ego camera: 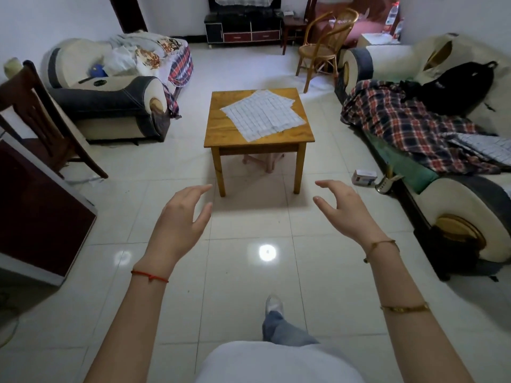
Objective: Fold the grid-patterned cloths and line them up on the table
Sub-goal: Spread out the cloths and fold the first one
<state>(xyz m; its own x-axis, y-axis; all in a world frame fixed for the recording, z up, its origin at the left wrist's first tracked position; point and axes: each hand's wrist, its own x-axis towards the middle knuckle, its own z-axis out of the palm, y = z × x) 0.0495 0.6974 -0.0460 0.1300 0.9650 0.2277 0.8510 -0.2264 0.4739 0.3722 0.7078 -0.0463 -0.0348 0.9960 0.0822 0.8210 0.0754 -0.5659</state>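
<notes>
While I stand on the tiled floor [243,272], both my arms reach forward with nothing in them. My left hand [179,217] is held palm inward, fingers loosely spread and gently bent, thumb apart, gripping nothing; a red string [149,276] circles that wrist. My right hand [345,208] mirrors it, fingers relaxed and slightly curved, empty too, with a thin bracelet [381,246] at the wrist and a gold bangle [405,308] further down the forearm. Both hands hover above the floor, well short of the table [221,134].

On the wooden table ahead lie the cloths [264,116], white with a fine grid, spread flat and unfolded, overlapping one another at skewed angles and covering most of the top's right and middle. How many there are I cannot tell. Another grid cloth [486,146] lies on the sofa [459,194] to my right, beside a plaid blanket [409,125] and a black backpack [456,87].

An armchair [105,103] stands left of the table, a rattan chair [323,45] behind it. My shoe [273,304] shows below.
</notes>
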